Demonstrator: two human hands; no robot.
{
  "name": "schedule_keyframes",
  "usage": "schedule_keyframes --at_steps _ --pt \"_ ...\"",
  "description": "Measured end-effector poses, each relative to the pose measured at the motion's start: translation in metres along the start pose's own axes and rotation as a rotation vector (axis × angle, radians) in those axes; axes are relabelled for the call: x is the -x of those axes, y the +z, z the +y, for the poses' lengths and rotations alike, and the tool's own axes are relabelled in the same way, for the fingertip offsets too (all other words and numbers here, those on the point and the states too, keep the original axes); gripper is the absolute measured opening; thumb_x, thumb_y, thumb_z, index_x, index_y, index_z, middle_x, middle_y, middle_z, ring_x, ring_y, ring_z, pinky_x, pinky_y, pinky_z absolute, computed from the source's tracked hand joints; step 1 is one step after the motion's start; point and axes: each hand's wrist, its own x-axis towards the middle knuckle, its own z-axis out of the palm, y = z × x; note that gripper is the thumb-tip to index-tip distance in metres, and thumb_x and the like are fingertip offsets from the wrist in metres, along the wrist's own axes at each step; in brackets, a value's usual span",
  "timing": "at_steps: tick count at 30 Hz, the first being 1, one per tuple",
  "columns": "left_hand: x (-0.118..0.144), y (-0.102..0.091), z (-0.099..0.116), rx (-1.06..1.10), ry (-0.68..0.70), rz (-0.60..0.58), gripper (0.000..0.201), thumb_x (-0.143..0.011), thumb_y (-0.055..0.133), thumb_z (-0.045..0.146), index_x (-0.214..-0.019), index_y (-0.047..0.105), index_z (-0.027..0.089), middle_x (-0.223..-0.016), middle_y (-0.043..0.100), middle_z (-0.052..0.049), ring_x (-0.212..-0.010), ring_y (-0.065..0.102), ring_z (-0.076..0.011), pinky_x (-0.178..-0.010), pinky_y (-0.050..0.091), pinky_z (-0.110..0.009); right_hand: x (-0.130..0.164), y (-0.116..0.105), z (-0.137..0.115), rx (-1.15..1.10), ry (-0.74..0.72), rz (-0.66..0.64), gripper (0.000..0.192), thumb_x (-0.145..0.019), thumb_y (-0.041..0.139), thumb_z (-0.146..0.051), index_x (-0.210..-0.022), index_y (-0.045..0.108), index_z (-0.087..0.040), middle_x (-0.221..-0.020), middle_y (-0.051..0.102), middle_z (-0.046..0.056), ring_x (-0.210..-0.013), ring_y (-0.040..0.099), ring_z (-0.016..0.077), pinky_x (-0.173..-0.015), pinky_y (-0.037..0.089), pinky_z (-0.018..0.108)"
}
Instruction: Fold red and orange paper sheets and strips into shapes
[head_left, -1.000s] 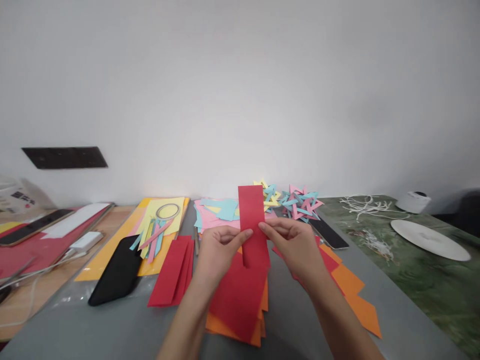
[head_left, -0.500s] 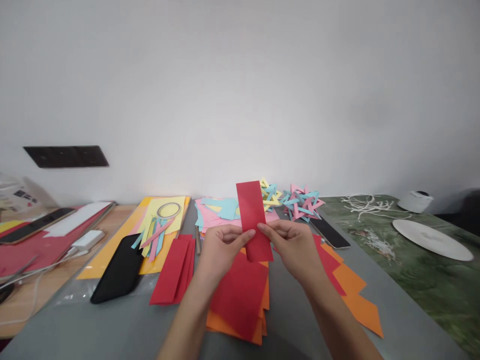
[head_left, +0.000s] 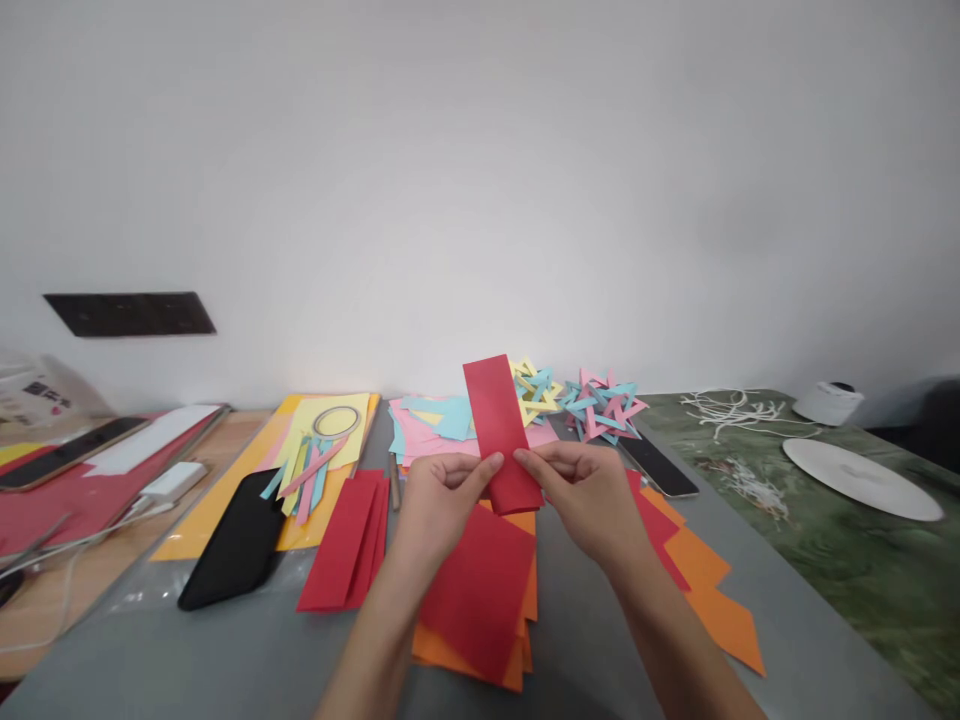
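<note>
Pinching a red paper strip (head_left: 499, 430) from either side, the left hand (head_left: 439, 505) and right hand (head_left: 589, 495) are held just above a stack of red and orange sheets (head_left: 480, 600). The strip is raised off the grey table (head_left: 225, 660), tilted slightly left, in front of folded paper stars (head_left: 600, 405).

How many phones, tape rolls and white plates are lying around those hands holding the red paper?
Phones: 3
Tape rolls: 2
White plates: 1
Total: 6
</note>
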Motion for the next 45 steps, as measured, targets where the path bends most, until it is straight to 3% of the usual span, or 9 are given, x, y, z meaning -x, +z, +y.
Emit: schedule_keyframes --at_steps 5,11,16,20,26,31,37,41,45 --pt "0.0 0.0 0.0 -0.021 -0.03 -0.021 0.035 -0.066 0.056 0.046 -0.061 0.063 0.012 -0.053 0.06 -0.003 -0.05 0.051 -0.0115 -0.049 0.039 -0.022 -0.003 0.002 0.006 0.087 -0.056 0.037 0.026 -0.072 0.053 -0.037 -0.069 0.066 -0.015 -0.06 0.064 0.004 -0.058 0.058 0.0176 -0.048 0.041 0.024" --pt "-0.001 -0.002 0.003 -0.028 -0.019 0.059 0.035 -0.064 0.057 0.046 -0.057 0.062 0.013 -0.047 0.056 -0.001 -0.047 0.049 -0.0102 -0.047 0.037 -0.02 -0.005 0.0 0.007 0.032 0.021 -0.102 0.028 -0.07 0.054 -0.041 -0.069 0.066 -0.015 -0.062 0.065 0.005 -0.064 0.061 0.0199 -0.05 0.045 0.025" --pt "-0.001 0.001 0.004 0.001 -0.062 -0.006 0.033 -0.061 0.061 0.044 -0.067 0.065 0.012 -0.056 0.063 -0.005 -0.051 0.055 -0.0133 -0.049 0.04 -0.022 -0.004 0.001 0.007 0.001 -0.001 -0.018 0.027 -0.068 0.056 -0.04 -0.065 0.066 -0.015 -0.06 0.065 0.006 -0.059 0.061 0.02 -0.05 0.045 0.026" --pt "-0.002 0.001 0.003 -0.047 -0.093 -0.007 0.03 -0.06 0.062 0.043 -0.06 0.063 0.012 -0.057 0.065 -0.008 -0.053 0.058 -0.0156 -0.048 0.041 -0.022 -0.006 0.003 0.009 0.019 -0.027 0.029 0.028 -0.069 0.056 -0.04 -0.065 0.066 -0.015 -0.059 0.065 0.006 -0.058 0.06 0.0188 -0.049 0.044 0.025" --pt "-0.004 -0.003 0.002 -0.006 -0.064 0.055 0.027 -0.057 0.066 0.039 -0.06 0.062 0.013 -0.055 0.065 -0.007 -0.052 0.059 -0.0155 -0.049 0.043 -0.022 -0.006 0.0 0.006 -0.001 0.043 -0.094 0.034 -0.072 0.052 -0.045 -0.064 0.062 -0.014 -0.052 0.062 0.004 -0.05 0.059 0.0143 -0.048 0.044 0.023" --pt "-0.004 -0.001 0.004 0.082 -0.153 -0.048 0.028 -0.058 0.066 0.04 -0.062 0.061 0.013 -0.055 0.065 -0.007 -0.052 0.06 -0.0155 -0.051 0.045 -0.023 -0.004 0.001 0.005 -0.06 0.028 -0.049 0.038 -0.07 0.051 -0.051 -0.058 0.057 -0.015 -0.044 0.056 0.001 -0.038 0.052 0.0108 -0.04 0.04 0.021" --pt "-0.002 -0.001 0.006 0.116 -0.126 0.03 0.029 -0.053 0.069 0.039 -0.052 0.056 0.013 -0.048 0.061 -0.003 -0.041 0.053 -0.0102 -0.046 0.043 -0.021 -0.008 0.001 0.007 -0.151 0.065 -0.142 0.037 -0.071 0.051 -0.05 -0.063 0.058 -0.015 -0.045 0.058 0.0 -0.041 0.054 0.0108 -0.044 0.042 0.022" --pt "-0.002 -0.002 0.006 0.109 -0.114 0.019 0.028 -0.054 0.069 0.038 -0.055 0.056 0.013 -0.048 0.06 -0.002 -0.042 0.053 -0.01 -0.046 0.043 -0.021 -0.009 0.001 0.006 -0.189 0.052 -0.131 0.029 -0.072 0.054 -0.043 -0.067 0.058 -0.015 -0.048 0.058 0.0 -0.043 0.055 0.0107 -0.045 0.042 0.022" --pt "-0.002 -0.006 0.007 0.134 -0.113 -0.065 0.03 -0.062 0.062 0.042 -0.07 0.06 0.013 -0.059 0.063 -0.004 -0.053 0.059 -0.0132 -0.053 0.045 -0.022 -0.011 0.001 0.007 -0.201 0.051 -0.065 0.029 -0.072 0.053 -0.043 -0.065 0.057 -0.015 -0.048 0.059 0.0 -0.042 0.054 0.0104 -0.045 0.041 0.022"
